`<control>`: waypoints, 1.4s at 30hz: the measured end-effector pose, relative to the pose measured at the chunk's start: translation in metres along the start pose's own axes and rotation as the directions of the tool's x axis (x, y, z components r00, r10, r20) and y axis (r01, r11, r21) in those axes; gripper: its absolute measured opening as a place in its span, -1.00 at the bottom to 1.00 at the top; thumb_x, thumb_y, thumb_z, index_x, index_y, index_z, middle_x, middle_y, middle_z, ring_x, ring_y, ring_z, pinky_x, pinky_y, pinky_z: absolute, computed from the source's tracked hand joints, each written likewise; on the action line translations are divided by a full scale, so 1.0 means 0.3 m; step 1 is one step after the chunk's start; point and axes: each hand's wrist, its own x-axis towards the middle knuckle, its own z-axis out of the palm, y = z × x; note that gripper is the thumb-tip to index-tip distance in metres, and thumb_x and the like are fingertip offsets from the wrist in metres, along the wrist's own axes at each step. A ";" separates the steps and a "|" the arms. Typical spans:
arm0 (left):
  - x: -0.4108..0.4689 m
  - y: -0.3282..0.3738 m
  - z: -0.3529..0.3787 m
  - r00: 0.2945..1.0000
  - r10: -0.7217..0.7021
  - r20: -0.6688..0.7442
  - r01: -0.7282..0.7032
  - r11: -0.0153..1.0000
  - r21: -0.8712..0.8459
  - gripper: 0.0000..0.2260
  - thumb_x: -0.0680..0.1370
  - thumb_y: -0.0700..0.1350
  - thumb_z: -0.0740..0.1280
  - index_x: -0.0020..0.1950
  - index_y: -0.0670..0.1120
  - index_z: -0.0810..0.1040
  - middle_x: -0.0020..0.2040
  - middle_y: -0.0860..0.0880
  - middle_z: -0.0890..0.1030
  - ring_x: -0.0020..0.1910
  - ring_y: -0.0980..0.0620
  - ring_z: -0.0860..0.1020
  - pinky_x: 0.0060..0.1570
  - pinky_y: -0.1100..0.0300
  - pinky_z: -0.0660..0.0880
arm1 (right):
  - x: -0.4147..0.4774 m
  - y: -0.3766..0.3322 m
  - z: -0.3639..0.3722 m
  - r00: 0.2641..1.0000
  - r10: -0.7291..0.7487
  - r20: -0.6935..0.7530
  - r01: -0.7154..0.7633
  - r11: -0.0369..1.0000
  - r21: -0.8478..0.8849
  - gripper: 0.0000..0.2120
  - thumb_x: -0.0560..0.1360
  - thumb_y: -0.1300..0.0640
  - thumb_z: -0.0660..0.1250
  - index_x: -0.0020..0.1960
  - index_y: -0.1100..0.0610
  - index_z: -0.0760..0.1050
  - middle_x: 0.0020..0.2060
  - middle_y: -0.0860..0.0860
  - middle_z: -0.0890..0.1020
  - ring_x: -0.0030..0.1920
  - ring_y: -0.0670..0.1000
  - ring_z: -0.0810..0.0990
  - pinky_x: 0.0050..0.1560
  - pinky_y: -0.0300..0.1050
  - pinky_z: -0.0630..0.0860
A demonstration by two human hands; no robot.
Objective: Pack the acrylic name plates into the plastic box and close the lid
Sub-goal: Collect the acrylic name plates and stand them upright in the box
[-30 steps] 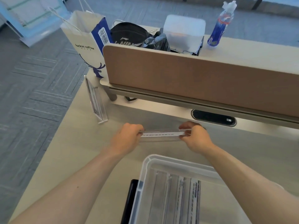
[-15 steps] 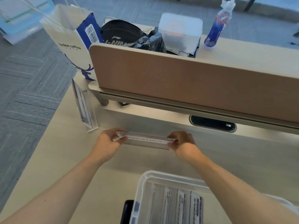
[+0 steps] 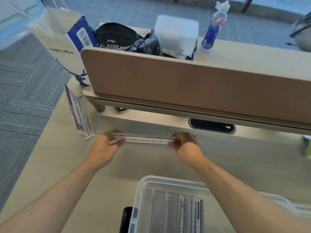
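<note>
On the desk, two hands, left hand, right hand, gripping one name plate

A second ago the name plate was held edge-on, only its thin top edge showing; now it is tipped so the white strip with dark lettering faces up toward the camera. Both hands, the left and the right, have drawn it slightly nearer, away from the far partition. The plastic box sits lower in view (the head has shifted), and the standing plate at the left shows more fully.
</note>
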 end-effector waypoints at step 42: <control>-0.857 1.102 0.160 0.828 0.340 0.445 -0.525 0.749 0.405 -0.75 0.60 -0.07 0.42 0.23 0.20 0.60 0.16 0.19 0.71 0.16 0.18 0.67 0.03 0.00 0.71 | -1.003 0.164 -0.813 0.800 -0.435 -0.413 0.520 0.846 0.117 -0.84 0.61 0.08 0.32 0.08 -0.07 0.65 -0.10 -0.15 0.68 -0.08 -0.16 0.62 -0.21 -0.41 0.43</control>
